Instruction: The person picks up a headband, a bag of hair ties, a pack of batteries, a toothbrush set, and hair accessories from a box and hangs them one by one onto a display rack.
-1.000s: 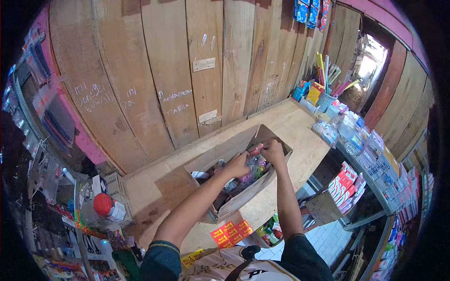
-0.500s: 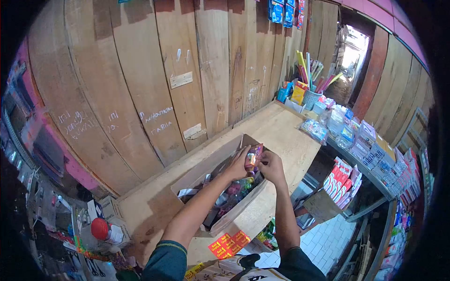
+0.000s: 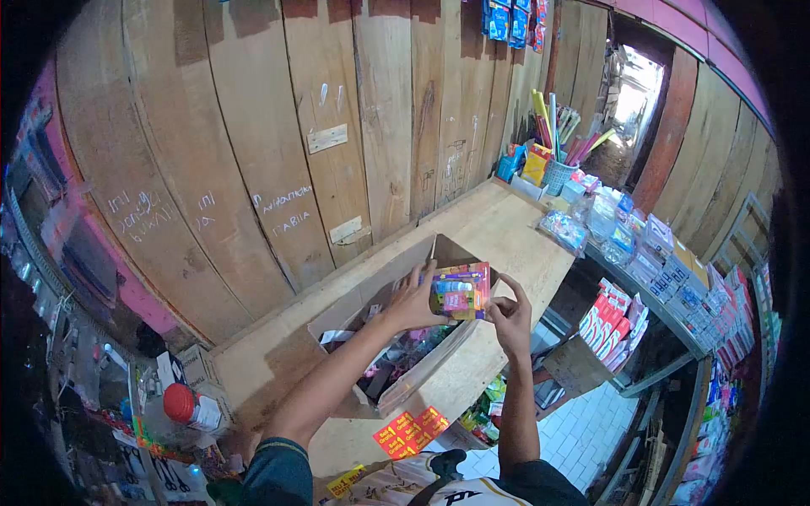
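Above the cardboard box on the counter, left hand and right hand fingers grasp 1 packet.

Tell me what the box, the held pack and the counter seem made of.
Box: brown cardboard, matte, with creased flaps.
Pack: glossy printed card, probably under clear plastic, since it glints.
Counter: bare, unfinished-looking wood with visible grain and plank seams.

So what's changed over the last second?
The left hand and right hand came up out of the cardboard box, lifting a colourful packet that they now hold above it. The box, wooden counter and red-capped bottle stayed put.
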### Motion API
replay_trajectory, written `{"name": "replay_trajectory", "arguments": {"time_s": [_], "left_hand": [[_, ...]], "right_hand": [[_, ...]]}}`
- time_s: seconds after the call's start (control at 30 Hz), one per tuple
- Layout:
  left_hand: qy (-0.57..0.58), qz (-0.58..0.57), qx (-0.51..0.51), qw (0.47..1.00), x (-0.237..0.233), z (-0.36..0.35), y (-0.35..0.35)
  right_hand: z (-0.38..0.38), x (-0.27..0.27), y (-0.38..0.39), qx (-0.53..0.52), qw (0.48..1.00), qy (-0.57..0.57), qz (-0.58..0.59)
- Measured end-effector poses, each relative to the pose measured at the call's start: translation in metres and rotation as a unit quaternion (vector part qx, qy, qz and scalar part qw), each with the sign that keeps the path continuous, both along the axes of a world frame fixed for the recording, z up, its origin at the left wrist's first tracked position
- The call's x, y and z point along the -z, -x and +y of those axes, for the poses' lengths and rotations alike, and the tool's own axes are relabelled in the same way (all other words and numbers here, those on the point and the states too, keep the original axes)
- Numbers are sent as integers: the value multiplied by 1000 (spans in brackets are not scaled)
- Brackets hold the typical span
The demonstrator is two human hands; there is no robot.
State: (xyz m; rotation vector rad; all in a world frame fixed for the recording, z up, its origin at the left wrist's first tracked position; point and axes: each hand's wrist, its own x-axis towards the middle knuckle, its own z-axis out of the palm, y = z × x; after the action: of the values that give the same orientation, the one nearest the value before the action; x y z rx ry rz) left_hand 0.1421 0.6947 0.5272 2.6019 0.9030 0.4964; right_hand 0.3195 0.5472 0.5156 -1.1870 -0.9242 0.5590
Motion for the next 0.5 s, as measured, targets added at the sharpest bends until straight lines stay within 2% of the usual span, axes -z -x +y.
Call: {"name": "replay_trajectory", "arguments": {"time_s": [0.1,0.2,0.3,0.33,0.43,0.5], "left_hand": [[13,-23,-37,999,26,5,14],[182,2,-13,983,25,14,39],[278,-216,36,935,21,7,71],[356,-210,-14,910,12,2,80],[465,-337,19,818,-3,-7,104],[444,-463,-28,766,-14,-33,117]], "right_hand": [[-15,9,8,13,999,-13,50],[-33,16,23,21,994,-24,106],[-48,21,37,18,985,-27,171],[-51,19,44,16,981,-30,190],[-61,25,60,-35,969,-41,241],[-66,28,72,-86,964,-50,247]]}}
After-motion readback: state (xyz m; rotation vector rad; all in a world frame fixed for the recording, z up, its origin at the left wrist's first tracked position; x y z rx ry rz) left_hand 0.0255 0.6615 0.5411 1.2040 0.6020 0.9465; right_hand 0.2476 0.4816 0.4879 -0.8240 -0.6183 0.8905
